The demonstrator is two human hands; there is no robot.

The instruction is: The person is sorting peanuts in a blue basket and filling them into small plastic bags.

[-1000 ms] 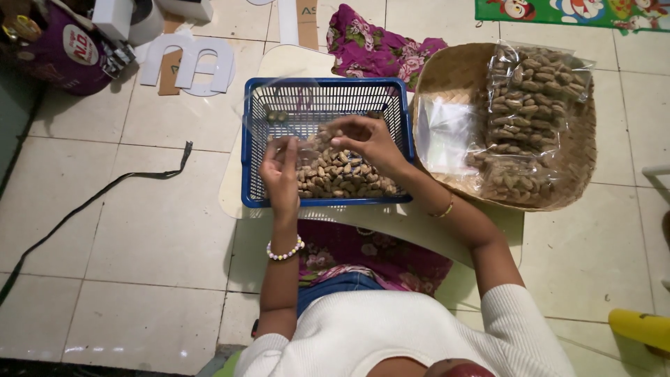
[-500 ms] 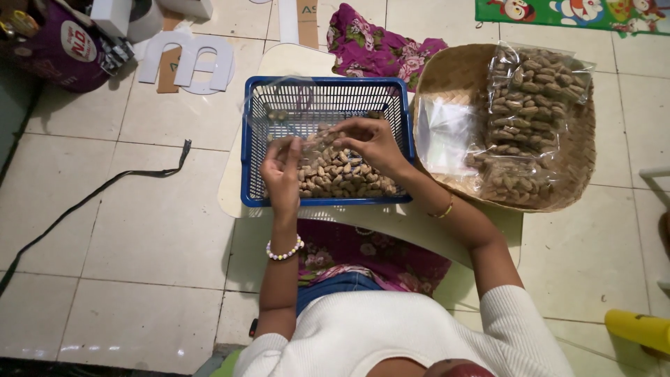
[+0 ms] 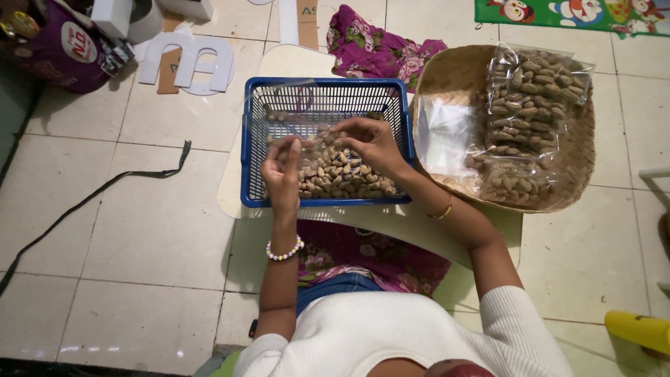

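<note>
A person sits on the tiled floor (image 3: 125,230) and looks down at a blue basket (image 3: 326,202) on a pale board (image 3: 300,56). The basket has a heap of brown peanuts (image 3: 342,178) in its near half. The left hand (image 3: 281,171) is over the left side of the basket, fingers bent and pinched on the edge of a clear plastic bag (image 3: 283,112). The bag is see-through and hard to make out, and it has a few peanuts in it. The right hand (image 3: 370,143) is over the middle of the heap, with its fingers curled close around some peanuts near the bag's mouth. The two hands are near each other but not touching. To the right of the basket is a round woven tray (image 3: 579,160) with filled bags of peanuts (image 3: 530,91) and an empty clear bag (image 3: 443,132) lying in it. A pink flowery cloth (image 3: 373,42) lies on the far side of the basket. A black strap (image 3: 98,195) runs over the floor on the left.
</note>
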